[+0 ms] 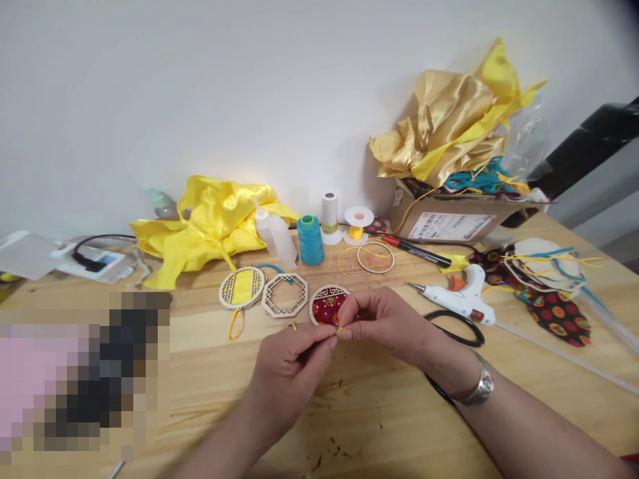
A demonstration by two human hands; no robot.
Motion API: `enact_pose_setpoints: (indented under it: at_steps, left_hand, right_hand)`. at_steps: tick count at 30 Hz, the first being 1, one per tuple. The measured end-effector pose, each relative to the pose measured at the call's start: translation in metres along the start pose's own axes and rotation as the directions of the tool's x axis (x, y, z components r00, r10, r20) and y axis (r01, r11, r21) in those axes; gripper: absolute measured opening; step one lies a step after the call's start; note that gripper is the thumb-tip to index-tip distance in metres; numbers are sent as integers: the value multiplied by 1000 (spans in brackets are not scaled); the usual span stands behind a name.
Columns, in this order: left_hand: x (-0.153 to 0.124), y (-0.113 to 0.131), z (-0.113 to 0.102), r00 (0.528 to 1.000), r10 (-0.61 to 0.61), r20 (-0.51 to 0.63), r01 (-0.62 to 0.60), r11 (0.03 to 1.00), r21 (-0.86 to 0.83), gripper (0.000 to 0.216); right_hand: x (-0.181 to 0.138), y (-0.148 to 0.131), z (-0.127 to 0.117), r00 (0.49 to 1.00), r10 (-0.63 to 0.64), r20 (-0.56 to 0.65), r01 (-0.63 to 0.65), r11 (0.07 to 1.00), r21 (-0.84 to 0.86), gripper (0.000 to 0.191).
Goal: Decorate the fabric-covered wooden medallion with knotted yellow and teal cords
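Left hand [287, 362] and right hand [384, 322]: fingers [349, 332] pinching one yellow cord [339, 330].
Just behind, the red frame [327, 306]; left of it, two more frames [285, 295]; wooden counter [379, 419], white wall [200, 100].

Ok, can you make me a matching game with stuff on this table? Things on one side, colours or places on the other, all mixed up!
Things:
1. glue gun
2. thread cone
3. yellow cord
4. cardboard box

Matches:
A. teal
B. pinched between left hand and right hand
C. white
D. stuffed with gold cloth

Pairs: 1-C, 2-A, 3-B, 4-D
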State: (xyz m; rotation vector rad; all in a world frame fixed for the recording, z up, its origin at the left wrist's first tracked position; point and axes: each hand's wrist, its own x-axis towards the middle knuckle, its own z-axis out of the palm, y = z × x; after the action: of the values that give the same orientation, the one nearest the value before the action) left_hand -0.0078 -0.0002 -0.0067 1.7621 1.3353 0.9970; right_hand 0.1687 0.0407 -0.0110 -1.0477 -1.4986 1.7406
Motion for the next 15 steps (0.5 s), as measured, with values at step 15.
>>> enact_pose_setpoints:
  at_steps: [15]
  left_hand:
    - [1,2,-4,1000,2,24,-1,999,-41,19]
  right_hand:
    - [-1,0,3,999,32,-21,-29,992,124,18]
